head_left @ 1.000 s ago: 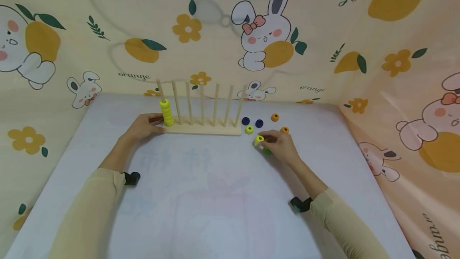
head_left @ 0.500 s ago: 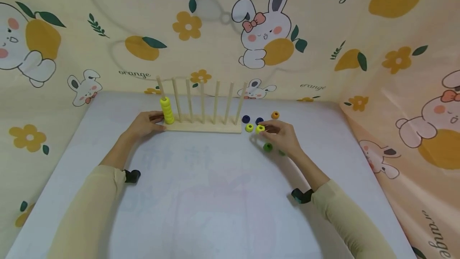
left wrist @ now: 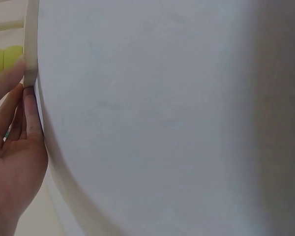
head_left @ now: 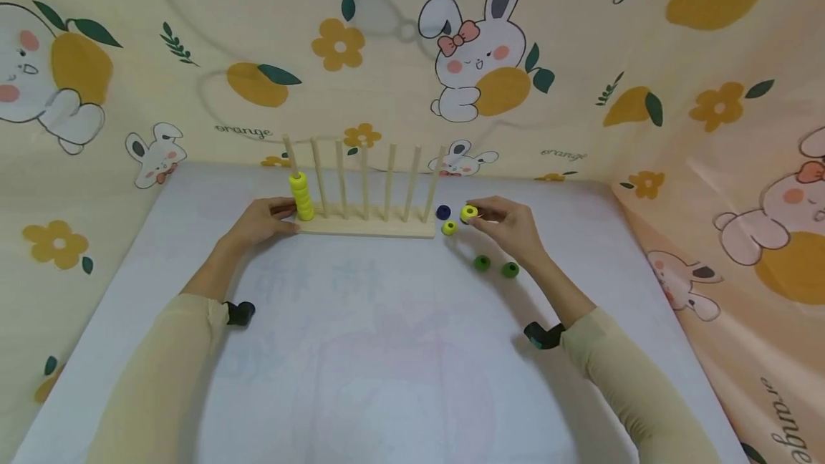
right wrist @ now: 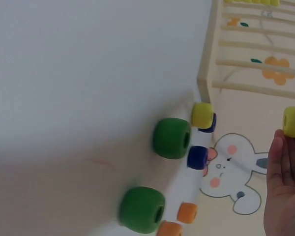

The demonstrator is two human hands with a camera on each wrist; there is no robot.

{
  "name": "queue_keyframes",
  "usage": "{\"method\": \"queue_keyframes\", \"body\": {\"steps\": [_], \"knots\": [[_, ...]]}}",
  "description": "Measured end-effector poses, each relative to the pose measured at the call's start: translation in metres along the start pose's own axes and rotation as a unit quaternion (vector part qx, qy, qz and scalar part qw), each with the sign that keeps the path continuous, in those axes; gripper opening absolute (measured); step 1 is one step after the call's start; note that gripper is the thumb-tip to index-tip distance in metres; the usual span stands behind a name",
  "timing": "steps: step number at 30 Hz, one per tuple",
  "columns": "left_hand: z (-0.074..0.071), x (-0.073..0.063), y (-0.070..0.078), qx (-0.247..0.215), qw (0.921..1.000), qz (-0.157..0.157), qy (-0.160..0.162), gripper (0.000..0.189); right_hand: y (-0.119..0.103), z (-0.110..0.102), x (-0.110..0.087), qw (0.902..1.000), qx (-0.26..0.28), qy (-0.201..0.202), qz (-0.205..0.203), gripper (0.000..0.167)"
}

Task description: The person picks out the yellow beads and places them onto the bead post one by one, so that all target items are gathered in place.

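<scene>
A wooden peg rack (head_left: 367, 228) with several upright pegs stands toward the back of the table. Yellow beads (head_left: 301, 196) are stacked on its leftmost peg. My left hand (head_left: 261, 222) holds the left end of the rack's base, with thumb and fingers at its corner in the left wrist view. Between thumb and fingertips, my right hand (head_left: 512, 224) pinches a yellow bead (head_left: 468, 213), raised off the table to the right of the rack. Another yellow bead (head_left: 449, 228) lies just beyond the rack's right end, beside a dark blue bead (head_left: 443, 213).
Two green beads (head_left: 482, 263) lie nearer to me, below the right hand. The right wrist view shows a second dark blue bead (right wrist: 197, 157) and two orange beads (right wrist: 187, 212), which the right hand hides in the head view. A patterned cloth (head_left: 387, 92) hangs behind the table.
My right hand has lifted the yellow bead away from near the green beads and moved it toward the back, uncovering both green beads. My left hand stays at the rack's end.
</scene>
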State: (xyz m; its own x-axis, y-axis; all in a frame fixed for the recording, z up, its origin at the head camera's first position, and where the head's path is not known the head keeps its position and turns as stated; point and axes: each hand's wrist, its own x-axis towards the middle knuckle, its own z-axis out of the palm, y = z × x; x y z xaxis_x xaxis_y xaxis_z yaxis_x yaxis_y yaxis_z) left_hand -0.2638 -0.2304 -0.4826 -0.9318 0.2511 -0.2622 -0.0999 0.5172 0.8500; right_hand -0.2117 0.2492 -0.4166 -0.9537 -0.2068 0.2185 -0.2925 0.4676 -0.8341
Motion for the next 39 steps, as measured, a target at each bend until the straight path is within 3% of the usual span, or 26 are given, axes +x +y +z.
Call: {"method": "queue_keyframes", "body": {"steps": [24, 32, 39], "knots": [[0.001, 0.001, 0.002, 0.021, 0.9998, 0.001, -0.001, 0.072, -0.053, -0.018, 0.043, 0.9988, -0.04, -0.001, -0.029, 0.032], [0.001, -0.002, 0.005, -0.005, 0.9999, 0.011, 0.0, 0.072, -0.068, -0.022, 0.055, 0.9981, -0.05, -0.002, -0.036, 0.032], [0.0, -0.003, 0.006, -0.018, 0.9998, 0.012, 0.003, 0.075, -0.088, -0.026, 0.071, 0.9975, -0.013, 0.011, -0.069, 0.031]]}}
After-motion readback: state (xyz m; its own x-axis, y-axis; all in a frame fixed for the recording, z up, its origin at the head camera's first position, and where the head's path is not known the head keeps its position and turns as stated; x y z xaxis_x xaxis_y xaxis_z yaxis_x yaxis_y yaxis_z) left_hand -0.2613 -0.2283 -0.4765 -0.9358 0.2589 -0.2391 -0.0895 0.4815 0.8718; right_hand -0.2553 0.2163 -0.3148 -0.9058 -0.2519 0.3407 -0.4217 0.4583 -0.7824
